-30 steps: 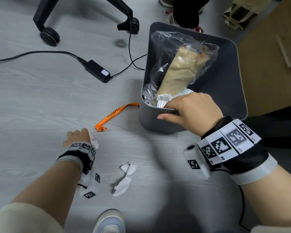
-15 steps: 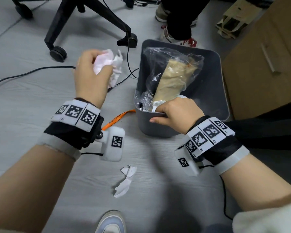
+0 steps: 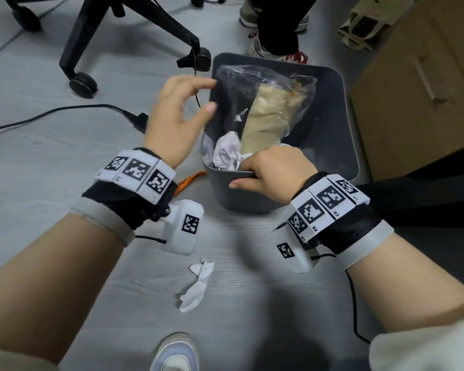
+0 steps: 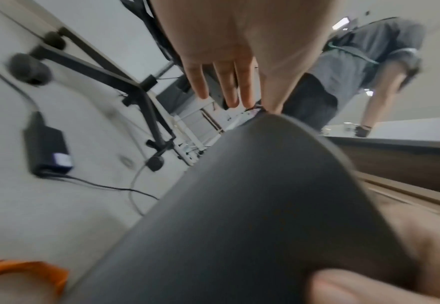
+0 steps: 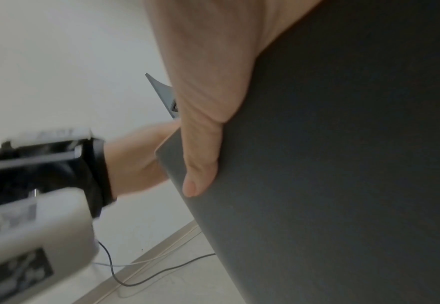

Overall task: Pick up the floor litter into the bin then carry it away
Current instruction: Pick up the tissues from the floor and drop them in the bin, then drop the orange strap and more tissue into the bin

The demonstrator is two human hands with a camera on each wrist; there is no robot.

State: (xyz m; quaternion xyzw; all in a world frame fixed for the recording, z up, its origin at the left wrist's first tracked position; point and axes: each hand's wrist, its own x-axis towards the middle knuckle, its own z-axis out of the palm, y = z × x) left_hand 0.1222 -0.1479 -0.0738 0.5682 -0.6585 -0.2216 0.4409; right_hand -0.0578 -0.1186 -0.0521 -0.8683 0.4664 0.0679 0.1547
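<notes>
A pale grey wood-grain floor (image 3: 51, 162) fills the head view, with a wooden cabinet (image 3: 418, 84) at two o'clock and a black chair base (image 3: 91, 44) on castors at eleven o'clock. A standing person's legs and shoes (image 3: 276, 30) show at twelve o'clock, just behind the bin. The dark grey bin (image 3: 343, 108) stands on the floor just right of centre; inside it lie a clear plastic bag (image 3: 268, 103) with something tan in it and a crumpled white paper (image 3: 227, 151) against the near wall. The right hand (image 3: 273, 172) grips the bin's near rim, thumb flat on the outer wall and fingers hooked inside. The left hand (image 3: 177, 116) hovers at the bin's nine o'clock edge, fingers spread and loose, holding nothing. A black power adapter (image 4: 46, 150) and its cable lie at nine o'clock. An orange strap (image 3: 189, 180) shows partly under the left wrist beside the bin. A crumpled white paper scrap (image 3: 197, 285) lies on the floor at six o'clock, well short of the bin, with a shoe toe (image 3: 176, 354) below it.
</notes>
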